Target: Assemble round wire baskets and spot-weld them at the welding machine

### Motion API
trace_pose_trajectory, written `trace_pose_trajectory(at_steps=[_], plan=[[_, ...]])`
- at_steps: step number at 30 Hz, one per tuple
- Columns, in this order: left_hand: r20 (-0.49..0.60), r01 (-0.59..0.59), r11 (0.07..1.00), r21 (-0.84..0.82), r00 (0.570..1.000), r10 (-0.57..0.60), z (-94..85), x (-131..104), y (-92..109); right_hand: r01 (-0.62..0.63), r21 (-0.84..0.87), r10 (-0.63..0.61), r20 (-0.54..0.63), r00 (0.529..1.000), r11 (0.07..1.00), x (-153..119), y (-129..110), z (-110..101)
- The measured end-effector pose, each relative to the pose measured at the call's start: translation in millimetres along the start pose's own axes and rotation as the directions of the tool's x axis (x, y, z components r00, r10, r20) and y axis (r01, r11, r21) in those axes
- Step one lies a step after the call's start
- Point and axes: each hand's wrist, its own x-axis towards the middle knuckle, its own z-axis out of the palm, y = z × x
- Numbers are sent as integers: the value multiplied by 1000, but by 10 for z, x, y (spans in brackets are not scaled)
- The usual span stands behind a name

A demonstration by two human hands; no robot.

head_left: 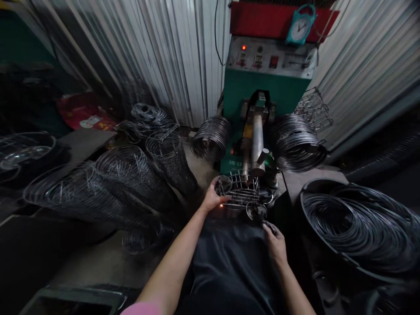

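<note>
One tall green machine point(236, 103) commands the scene, a thick metal arm point(257, 140) jutting from it toward the person. Off to the right, wire coils point(357, 227) fill a broad dark tub point(305, 210). And here's the action: a wire frame point(244, 197) sits right at the arm's near end, long axis running left to right, crosswise to the arm, short wires standing along its far edge. The left hand point(212, 197) has its left end, thumb and fingers clamped! The right hand point(275, 243) curls just beside a small ring point(248, 213); whether it grips it, one can't tell. Below the left thumb, a tiny orange glow point(222, 205).
</note>
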Motion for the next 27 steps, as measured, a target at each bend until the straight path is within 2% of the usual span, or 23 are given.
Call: trace_pose_trajectory(at_steps=[3,6,8,10,12,15,17,18,20,22,24,25,27], plan=[[49,-76,993,88,996,72,-125,-212,110,197,-287,-171,112,979,937,-122,189,-104],[98,-162,945,283,985,140,-204,-416,280,350,-426,-263,250,932,834,-218,117,-163],[123,-205,887,415,978,169,-200,-485,432,441,-470,-296,352,888,764,-264,-122,-147],[140,-233,818,525,972,187,-158,-505,597,551,-519,-314,477,821,654,-288,-471,-81],[165,-262,754,602,965,204,-94,-508,749,638,-622,-265,589,763,454,-284,-846,30],[217,-311,688,656,950,223,5,-534,915,655,-739,-144,640,755,155,-241,-1271,244],[240,-329,662,674,944,226,56,-569,979,649,-757,-122,639,760,73,-210,-1384,380],[243,-331,653,681,944,225,75,-589,999,644,-762,-135,632,763,75,-199,-1385,436],[241,-323,643,694,946,216,100,-623,1026,605,-780,-206,573,793,161,-189,-1297,516],[234,-303,637,709,953,193,111,-645,1042,541,-768,-309,451,837,342,-195,-1136,552],[239,-295,630,718,955,175,114,-658,1051,501,-676,-399,318,860,541,-213,-967,556],[247,-299,629,718,954,171,117,-662,1053,500,-610,-434,268,860,615,-227,-896,552],[262,-307,631,712,951,166,129,-671,1051,518,-504,-485,208,849,691,-260,-800,537]])
